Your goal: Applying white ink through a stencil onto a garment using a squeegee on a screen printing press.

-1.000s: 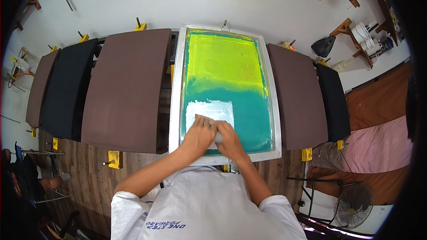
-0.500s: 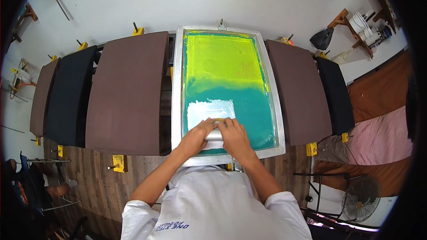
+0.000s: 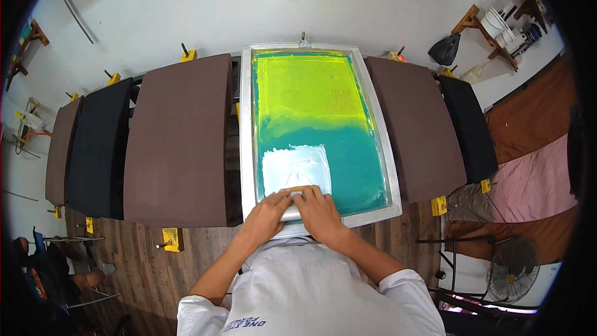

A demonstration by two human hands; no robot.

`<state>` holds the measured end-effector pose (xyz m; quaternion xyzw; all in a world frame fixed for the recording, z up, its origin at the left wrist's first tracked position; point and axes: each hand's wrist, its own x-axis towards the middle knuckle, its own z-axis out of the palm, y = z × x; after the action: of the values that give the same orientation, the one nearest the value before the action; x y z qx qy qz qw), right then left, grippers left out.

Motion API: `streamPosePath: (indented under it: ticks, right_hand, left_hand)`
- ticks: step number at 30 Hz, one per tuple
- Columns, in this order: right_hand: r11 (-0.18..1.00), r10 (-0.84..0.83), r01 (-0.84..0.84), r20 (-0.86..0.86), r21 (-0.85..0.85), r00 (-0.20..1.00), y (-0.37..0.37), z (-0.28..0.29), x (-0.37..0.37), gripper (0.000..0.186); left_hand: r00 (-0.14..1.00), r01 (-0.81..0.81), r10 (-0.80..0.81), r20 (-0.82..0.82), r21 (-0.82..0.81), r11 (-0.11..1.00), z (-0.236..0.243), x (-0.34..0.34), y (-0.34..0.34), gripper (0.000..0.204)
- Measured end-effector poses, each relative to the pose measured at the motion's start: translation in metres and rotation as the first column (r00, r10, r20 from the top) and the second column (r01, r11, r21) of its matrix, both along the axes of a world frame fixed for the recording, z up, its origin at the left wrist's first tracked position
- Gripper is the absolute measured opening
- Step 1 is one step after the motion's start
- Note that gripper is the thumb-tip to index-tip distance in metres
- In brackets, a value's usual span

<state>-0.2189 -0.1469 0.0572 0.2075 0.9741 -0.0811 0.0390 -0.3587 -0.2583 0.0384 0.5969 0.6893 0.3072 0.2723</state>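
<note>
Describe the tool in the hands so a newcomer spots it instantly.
Find the large silver-framed screen, yellow-green at its far end and teal nearer. Near its closest edge, the left hand and right hand grip a grey tool. Its tan strip sets it apart from the white patch just beyond.

White wall [image 3: 211,6], brown plank floor [image 3: 140,261]; fan [image 3: 511,274] lower right.

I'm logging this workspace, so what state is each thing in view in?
Left grip, closed on the squeegee
Right grip, closed on the squeegee
Squeegee, held in both hands at the screen's near end
Framed screen, lying flat, smeared yellow-green at its far end, teal nearer
White patch, spread at near left, ragged along its far edge
Black bag, hanging
Fan, upright; spinning or still, cannot tell
</note>
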Motion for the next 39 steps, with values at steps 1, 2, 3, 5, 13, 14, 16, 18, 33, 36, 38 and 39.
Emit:
streamPosePath:
  ticks: [1,2,3,5,13,14,16,18,33,36,38,39]
  right_hand:
    - [0.996,-0.020,0.014,-0.069,-0.090,0.997,0.006,0.000,-0.001,0.027]
    - [0.983,-0.047,0.022,-0.135,-0.180,0.990,0.014,0.000,-0.004,0.032]
    - [0.977,-0.042,0.006,-0.164,-0.215,0.986,0.026,0.000,-0.008,0.031]
    - [0.968,-0.056,0.024,-0.121,-0.252,0.991,0.049,-0.001,-0.021,0.034]
    - [0.943,-0.027,0.035,0.028,-0.332,0.999,0.087,-0.008,-0.045,0.036]
    - [0.936,-0.021,0.035,0.041,-0.351,0.999,0.088,-0.009,-0.044,0.037]
    - [0.923,-0.049,0.066,0.054,-0.378,0.997,0.085,-0.001,-0.042,0.040]
    - [0.911,-0.083,0.103,0.066,-0.399,0.994,0.084,-0.002,-0.036,0.042]
    - [0.884,-0.139,0.128,0.007,-0.451,0.990,0.012,0.003,0.028,0.052]
    - [0.925,-0.114,0.078,-0.076,-0.372,0.991,0.036,0.009,0.006,0.044]
    - [0.946,-0.095,0.065,-0.079,-0.319,0.992,0.059,0.003,-0.014,0.041]
    - [0.950,-0.091,0.065,-0.073,-0.304,0.993,0.069,0.001,-0.024,0.036]
  left_hand:
    - [1.000,-0.001,0.001,-0.016,-0.012,1.000,0.010,-0.004,0.006,0.058]
    - [0.997,-0.012,0.015,-0.073,0.042,0.999,0.007,-0.009,0.013,0.056]
    - [0.992,-0.025,0.032,-0.121,0.064,0.998,0.013,-0.013,0.022,0.051]
    - [0.997,-0.035,0.040,-0.068,0.066,0.997,0.018,-0.028,0.046,0.034]
    - [0.989,0.023,-0.052,-0.136,-0.207,0.978,0.008,-0.045,0.080,0.029]
    - [0.988,0.025,-0.059,-0.141,-0.231,0.973,0.011,-0.043,0.081,0.035]
    - [0.989,0.013,-0.051,-0.140,-0.260,0.965,0.009,-0.039,0.077,0.040]
    - [0.993,-0.010,-0.016,-0.121,-0.209,0.978,-0.003,-0.035,0.073,0.047]
    - [1.000,0.017,-0.016,0.006,-0.288,0.958,0.012,0.022,0.010,0.063]
    - [1.000,0.006,-0.007,-0.004,-0.254,0.967,0.022,-0.002,0.035,0.054]
    - [0.996,-0.072,0.064,-0.063,-0.136,0.988,0.017,-0.016,0.051,0.045]
    - [0.996,-0.076,0.068,-0.064,-0.140,0.987,0.011,-0.024,0.061,0.040]
